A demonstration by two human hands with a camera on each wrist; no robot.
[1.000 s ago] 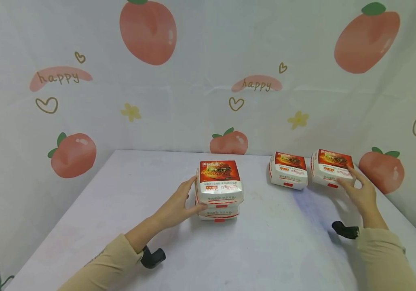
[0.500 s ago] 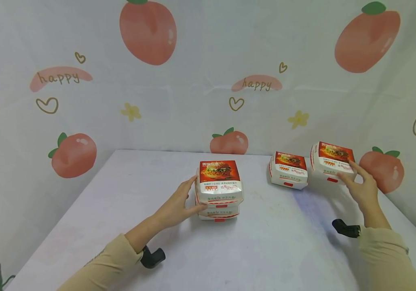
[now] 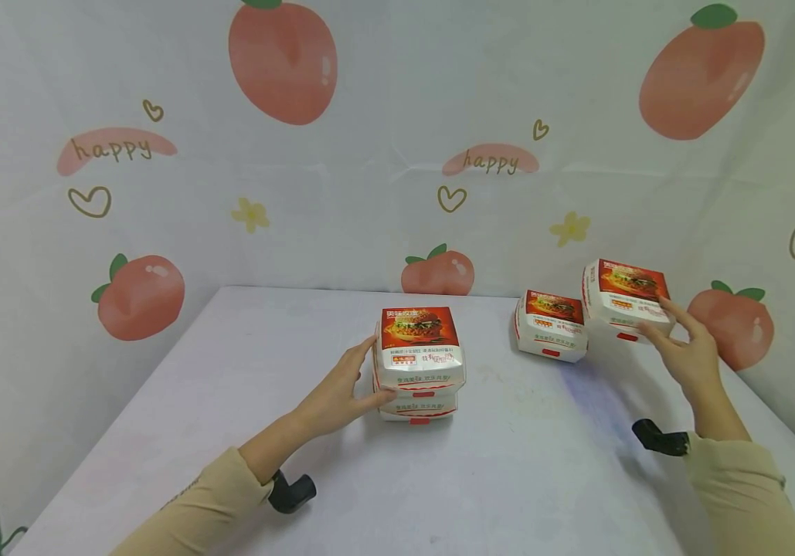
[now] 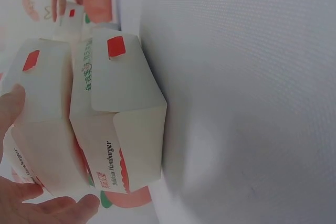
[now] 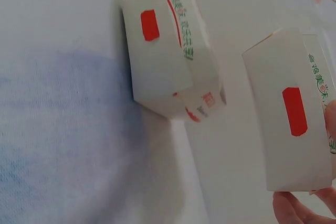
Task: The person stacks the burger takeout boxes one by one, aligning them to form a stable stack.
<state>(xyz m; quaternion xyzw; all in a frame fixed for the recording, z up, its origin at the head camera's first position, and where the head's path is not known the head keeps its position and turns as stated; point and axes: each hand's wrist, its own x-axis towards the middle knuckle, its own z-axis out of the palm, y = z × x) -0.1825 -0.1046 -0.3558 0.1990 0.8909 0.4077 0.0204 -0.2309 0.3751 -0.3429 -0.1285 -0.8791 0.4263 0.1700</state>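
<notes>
Two white-and-red hamburger boxes stand stacked mid-table in the head view. My left hand point(image 3: 333, 398) grips the upper box point(image 3: 419, 351) at its left side, thumb at the front corner and fingers along the side. Beneath it sits the lower box point(image 4: 128, 114), its red tab showing in the left wrist view. My right hand point(image 3: 692, 367) holds a third hamburger box point(image 3: 626, 297) by its right side, lifted above the table. Just left of that, another hamburger box point(image 3: 550, 328) rests on the table near the back edge; the right wrist view shows its front point(image 5: 163, 51).
A white table point(image 3: 508, 479) carries everything, with a bluish stain point(image 3: 595, 401) toward the right. Behind it hangs a white curtain point(image 3: 362, 201) printed with peaches and hearts. Black pieces point(image 3: 291, 493) stick out below each wrist.
My right hand has raised its hamburger box off the table and shifted it slightly left, toward the neighbouring box. The left hand and the stack have stayed in place.
</notes>
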